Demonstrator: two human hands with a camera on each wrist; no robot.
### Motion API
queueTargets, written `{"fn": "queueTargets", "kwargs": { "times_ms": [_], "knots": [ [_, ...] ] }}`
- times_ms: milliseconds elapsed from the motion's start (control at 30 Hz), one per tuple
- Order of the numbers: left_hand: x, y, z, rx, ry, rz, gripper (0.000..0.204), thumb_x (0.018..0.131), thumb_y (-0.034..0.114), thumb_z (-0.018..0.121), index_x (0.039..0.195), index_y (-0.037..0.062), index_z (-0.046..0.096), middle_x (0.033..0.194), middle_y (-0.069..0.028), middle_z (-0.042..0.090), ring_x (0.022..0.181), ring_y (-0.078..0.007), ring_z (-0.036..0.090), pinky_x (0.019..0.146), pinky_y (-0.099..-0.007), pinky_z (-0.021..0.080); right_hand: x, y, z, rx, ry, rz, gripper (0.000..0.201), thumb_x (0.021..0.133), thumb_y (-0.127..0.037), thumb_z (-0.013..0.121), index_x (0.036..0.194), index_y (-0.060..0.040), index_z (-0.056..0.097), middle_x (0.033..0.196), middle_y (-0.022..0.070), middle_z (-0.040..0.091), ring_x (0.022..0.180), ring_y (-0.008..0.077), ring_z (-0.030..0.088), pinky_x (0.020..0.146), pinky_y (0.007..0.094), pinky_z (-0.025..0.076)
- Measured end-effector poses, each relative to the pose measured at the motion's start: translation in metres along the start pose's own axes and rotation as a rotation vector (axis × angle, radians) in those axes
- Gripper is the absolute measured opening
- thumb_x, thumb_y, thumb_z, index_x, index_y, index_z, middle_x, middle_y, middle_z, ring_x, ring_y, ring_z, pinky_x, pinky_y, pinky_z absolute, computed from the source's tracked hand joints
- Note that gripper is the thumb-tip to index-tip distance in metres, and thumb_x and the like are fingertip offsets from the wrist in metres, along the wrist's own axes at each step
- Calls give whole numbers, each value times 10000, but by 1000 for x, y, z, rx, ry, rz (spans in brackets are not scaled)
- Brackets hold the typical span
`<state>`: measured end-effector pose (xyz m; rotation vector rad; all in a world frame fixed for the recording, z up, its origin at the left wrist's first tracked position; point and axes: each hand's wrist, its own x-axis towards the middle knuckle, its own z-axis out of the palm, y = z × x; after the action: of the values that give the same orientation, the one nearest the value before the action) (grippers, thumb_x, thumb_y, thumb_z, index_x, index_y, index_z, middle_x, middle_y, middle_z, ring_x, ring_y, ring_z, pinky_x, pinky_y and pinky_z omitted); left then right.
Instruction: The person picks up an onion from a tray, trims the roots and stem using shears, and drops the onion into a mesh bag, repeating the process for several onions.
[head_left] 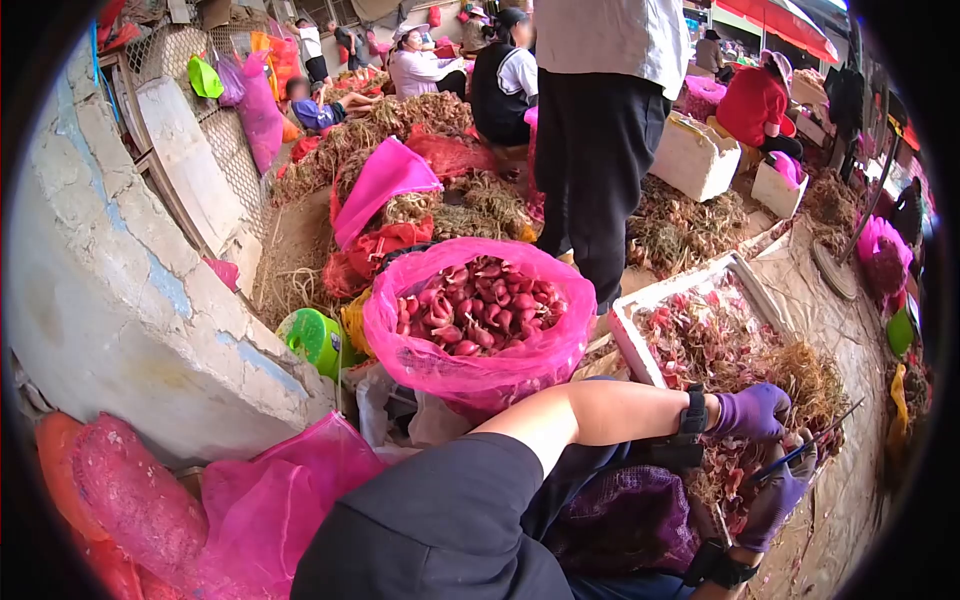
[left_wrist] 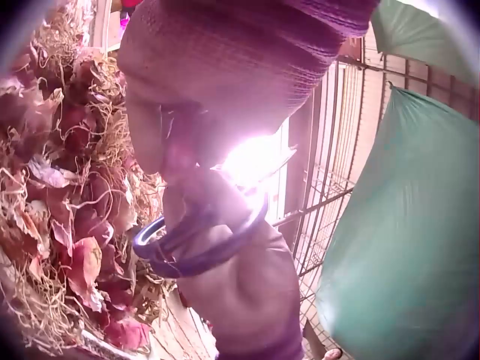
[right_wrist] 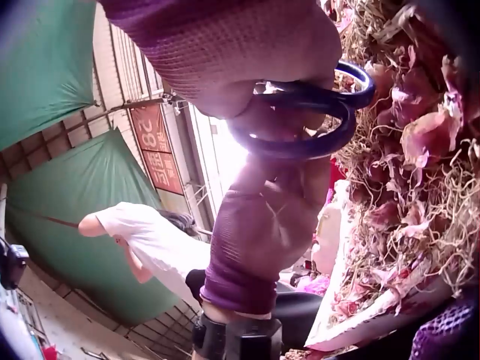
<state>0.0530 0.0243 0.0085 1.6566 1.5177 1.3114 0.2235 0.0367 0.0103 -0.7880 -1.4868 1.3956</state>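
In the head view, my gloved left hand (head_left: 752,411) is curled above the tray of skins and roots. The left wrist view shows this hand (left_wrist: 217,82) pinching a small reddish thing (left_wrist: 181,150), blurred and mostly covered by fingers. Just below it, my right hand (head_left: 778,505) grips scissors (head_left: 790,458) with dark blue handles, the blade pointing up and right. Its fingers pass through the handle loops (right_wrist: 304,142) in the right wrist view, where both hands nearly meet. Whether the blades touch the reddish thing is hidden.
A pink mesh bag (head_left: 470,370) full of red shallots (head_left: 485,310) stands left of the white tray (head_left: 640,350). Beyond it stands a person in black trousers (head_left: 605,170). A green container (head_left: 313,340) sits by the wall, and pink sacks (head_left: 140,490) lie at the lower left.
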Motion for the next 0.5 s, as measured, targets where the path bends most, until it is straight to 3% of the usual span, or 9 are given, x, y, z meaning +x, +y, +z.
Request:
{"fn": "queueTargets", "kwargs": {
  "times_ms": [167,233,367,467,500],
  "knots": [
    [-5,7,-12,-109,-60,30,209,749,216,736,803,35,646,753,-127,659,695,-217,647,633,-350,485,-6,-11,12,96,29,-15,451,866,4,634,1288,-23,478,1062,53,599,867,104,610,662,192,479],
    [-15,29,-25,-209,-168,-56,245,751,237,756,813,24,652,781,-117,679,713,-211,657,647,-341,494,-6,-10,11,158,37,-20,451,868,5,630,1291,-19,475,1083,63,602,880,105,609,666,188,479],
    [-7,12,-16,-59,-151,-4,289,747,267,774,828,15,658,810,-111,694,721,-210,665,659,-335,501,-5,-8,10,66,-4,-37,454,875,17,602,1306,-25,466,1096,75,606,892,102,605,644,192,479],
    [-5,13,-22,-101,-148,-76,283,740,251,773,841,14,658,796,-122,689,716,-214,664,657,-345,503,-12,-16,19,70,-40,-2,485,873,23,593,1333,-31,449,1088,75,610,886,98,601,630,194,478],
    [-3,8,-20,-28,-123,-11,267,740,235,765,841,13,655,785,-126,686,708,-212,662,651,-348,504,-12,-16,20,76,-59,12,506,870,26,590,1349,-33,438,1086,77,611,881,97,600,623,195,477]
  ]
}}
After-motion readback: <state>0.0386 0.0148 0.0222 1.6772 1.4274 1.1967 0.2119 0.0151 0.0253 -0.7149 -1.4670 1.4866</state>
